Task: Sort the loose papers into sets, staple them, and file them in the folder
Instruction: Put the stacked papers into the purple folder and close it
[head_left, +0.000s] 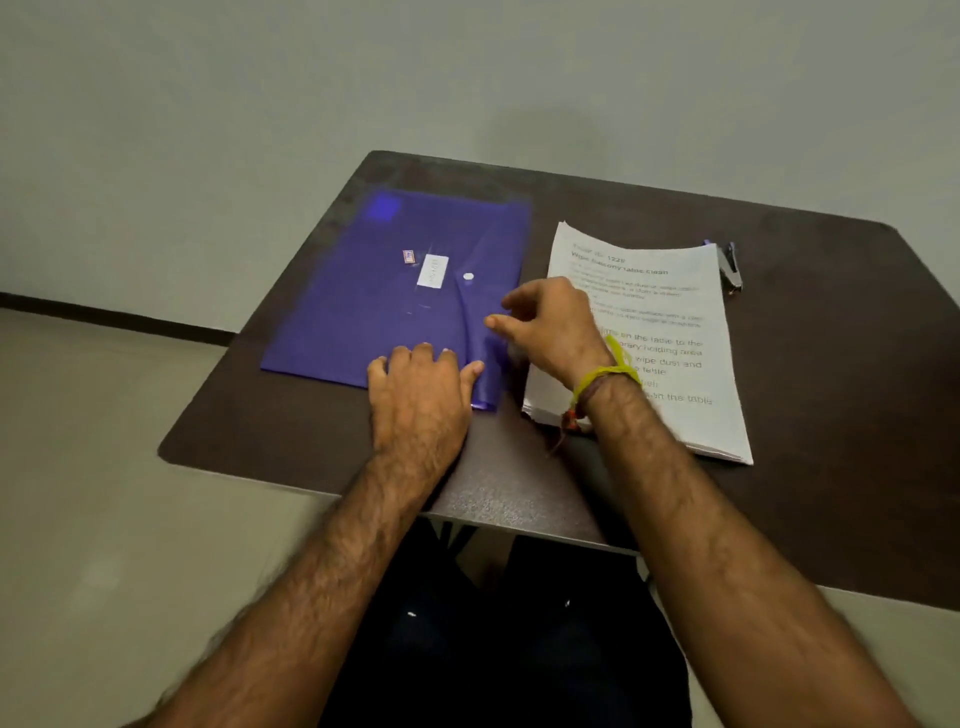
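A blue plastic folder (374, 296) with a white snap button lies flat on the left half of the dark table. My left hand (418, 395) rests palm down on the folder's near edge, fingers spread. My right hand (545, 327) hovers at the folder's right edge by the flap, fingers loosely curled, and whether it touches the flap is unclear. A stack of printed white papers (670, 322) lies to the right of the folder, partly under my right wrist. A stapler (730, 267) sits just beyond the stack's far right corner.
The dark brown table (831, 395) has rounded corners and stands against a pale wall; its near edge runs above my lap. Pale floor lies to the left.
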